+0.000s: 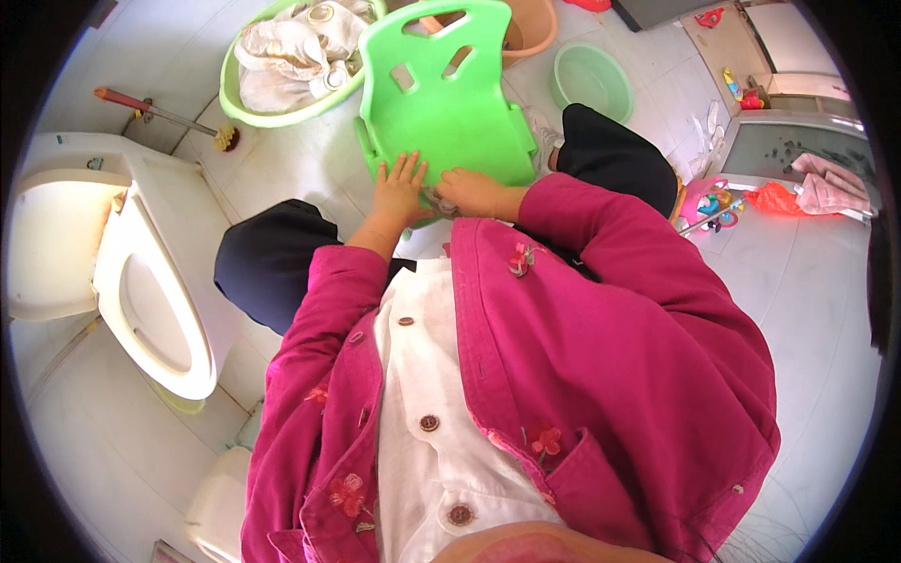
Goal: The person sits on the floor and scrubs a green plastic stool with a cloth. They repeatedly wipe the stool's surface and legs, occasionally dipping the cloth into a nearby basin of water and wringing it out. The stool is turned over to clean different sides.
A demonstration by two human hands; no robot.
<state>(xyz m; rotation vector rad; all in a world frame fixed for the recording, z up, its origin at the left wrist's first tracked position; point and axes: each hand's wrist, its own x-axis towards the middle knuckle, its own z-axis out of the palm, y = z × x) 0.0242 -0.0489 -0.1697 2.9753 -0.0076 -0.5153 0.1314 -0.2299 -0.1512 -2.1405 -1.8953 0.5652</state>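
A bright green plastic chair (441, 122) with cut-out slots at its far end stands between my knees. My left hand (398, 190) rests on its near left part, fingers spread flat on the plastic. Beside it, at the near edge, my right hand (474, 192) is closed with the fingers curled down. A small greyish crumpled wad (437, 200) shows at those fingertips, too little of it visible to name. Magenta sleeves reach down both forearms.
Left stands a white toilet (155, 272) with its lid raised. A green-rimmed tub (272, 120) of pale laundry and a handled brush (160, 114) are far left. Beyond the chair are an orange basin (535, 28) and a pale green basin (593, 83). Cloths (831, 186) lie far right.
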